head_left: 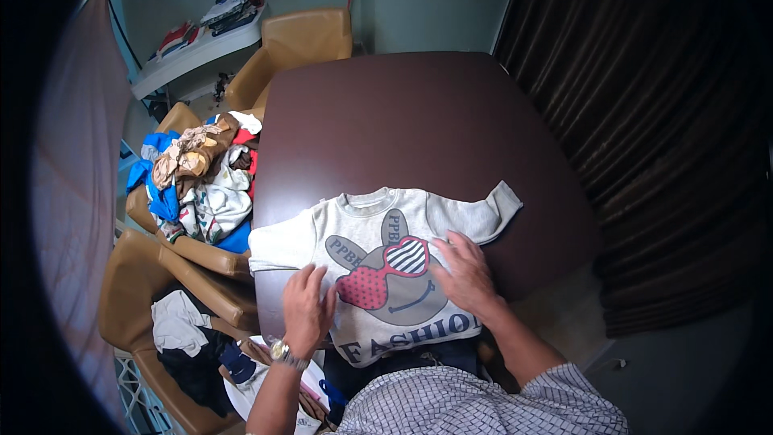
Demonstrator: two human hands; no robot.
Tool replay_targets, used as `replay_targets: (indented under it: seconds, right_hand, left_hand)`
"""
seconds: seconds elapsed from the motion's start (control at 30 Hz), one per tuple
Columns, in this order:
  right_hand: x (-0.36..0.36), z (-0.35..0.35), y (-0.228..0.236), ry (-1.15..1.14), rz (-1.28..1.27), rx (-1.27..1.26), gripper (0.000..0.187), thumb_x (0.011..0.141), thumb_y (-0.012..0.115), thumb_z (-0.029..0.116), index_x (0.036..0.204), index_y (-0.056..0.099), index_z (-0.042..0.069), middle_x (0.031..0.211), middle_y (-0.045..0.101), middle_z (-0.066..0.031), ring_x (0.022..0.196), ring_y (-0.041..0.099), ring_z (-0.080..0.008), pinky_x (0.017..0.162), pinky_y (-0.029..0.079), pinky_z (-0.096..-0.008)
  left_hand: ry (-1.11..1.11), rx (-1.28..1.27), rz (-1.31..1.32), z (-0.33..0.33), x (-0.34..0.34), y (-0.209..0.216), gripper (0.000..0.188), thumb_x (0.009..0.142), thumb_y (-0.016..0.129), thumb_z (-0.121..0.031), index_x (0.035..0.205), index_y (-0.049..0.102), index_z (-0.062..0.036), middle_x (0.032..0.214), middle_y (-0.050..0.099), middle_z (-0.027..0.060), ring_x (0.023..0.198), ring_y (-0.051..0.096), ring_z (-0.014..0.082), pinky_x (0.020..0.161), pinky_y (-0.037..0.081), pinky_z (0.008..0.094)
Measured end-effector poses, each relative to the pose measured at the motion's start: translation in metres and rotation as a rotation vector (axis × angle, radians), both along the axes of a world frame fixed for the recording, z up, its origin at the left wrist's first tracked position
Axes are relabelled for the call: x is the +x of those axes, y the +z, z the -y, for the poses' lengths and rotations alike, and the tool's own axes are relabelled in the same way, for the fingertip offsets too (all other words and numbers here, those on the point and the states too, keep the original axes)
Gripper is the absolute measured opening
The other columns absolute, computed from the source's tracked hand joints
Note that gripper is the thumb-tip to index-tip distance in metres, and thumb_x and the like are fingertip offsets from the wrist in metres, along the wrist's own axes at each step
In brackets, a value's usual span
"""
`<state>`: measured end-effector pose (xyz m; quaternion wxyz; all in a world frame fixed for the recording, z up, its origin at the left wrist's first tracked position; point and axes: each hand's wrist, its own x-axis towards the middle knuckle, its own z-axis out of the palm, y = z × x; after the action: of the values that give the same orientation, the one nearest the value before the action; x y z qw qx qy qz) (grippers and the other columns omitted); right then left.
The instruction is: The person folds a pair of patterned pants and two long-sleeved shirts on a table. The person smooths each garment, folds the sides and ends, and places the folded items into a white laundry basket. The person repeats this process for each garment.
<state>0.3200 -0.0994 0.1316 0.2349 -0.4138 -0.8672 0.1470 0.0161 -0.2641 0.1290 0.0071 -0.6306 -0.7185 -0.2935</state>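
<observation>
A light grey child's sweatshirt [370, 234] lies front up at the near edge of the dark table, its neckline pointing away from me. On its chest is a cartoon rabbit in heart-shaped glasses, with lettering below. Its lower hem hangs past the table edge toward my lap. My left hand [308, 306], a watch on its wrist, rests at the shirt's left side, fingers stretched out. Over the right side, below the sleeve, my right hand [465, 272] lies with fingers spread. Both sleeves extend sideways, the right one bent upward at its cuff.
Brown table [403, 121] spreads ahead. A heap of mixed clothes [201, 173] fills a tan chair at the left; a nearer tan chair [129, 282] holds more garments [181, 322]. Folded clothes [229, 12] sit on a white side table [193, 52]. Dark curtains [644, 129] hang at right.
</observation>
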Motion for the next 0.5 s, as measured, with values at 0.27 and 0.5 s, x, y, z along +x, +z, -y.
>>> replay_targets:
  seconds: [0.27,0.5]
  right_hand:
    - [-0.087,-0.073,-0.05,-0.058,0.399,-0.181,0.077,0.106,0.059,0.061,0.171,0.044,0.022,0.181,0.021,-0.0246,0.165,0.005,-0.0577,0.126,0.003,-0.0801]
    - [-0.102,-0.116,-0.058,-0.08,0.425,-0.196,0.078,0.106,0.057,0.063,0.173,0.038,0.028,0.183,0.014,-0.0236,0.167,0.0,-0.0567,0.127,0.0,-0.0794]
  left_hand:
    - [0.104,-0.286,-0.099,-0.105,0.0,-0.055,0.084,0.098,0.071,-0.063,0.161,0.055,-0.0101,0.173,0.04,0.0269,0.163,0.027,0.053,0.121,0.017,0.0843]
    - [0.069,-0.307,-0.161,-0.145,-0.029,-0.069,0.085,0.1,0.064,-0.068,0.163,0.054,-0.0129,0.176,0.037,0.0237,0.166,0.022,0.0514,0.123,0.011,0.0841]
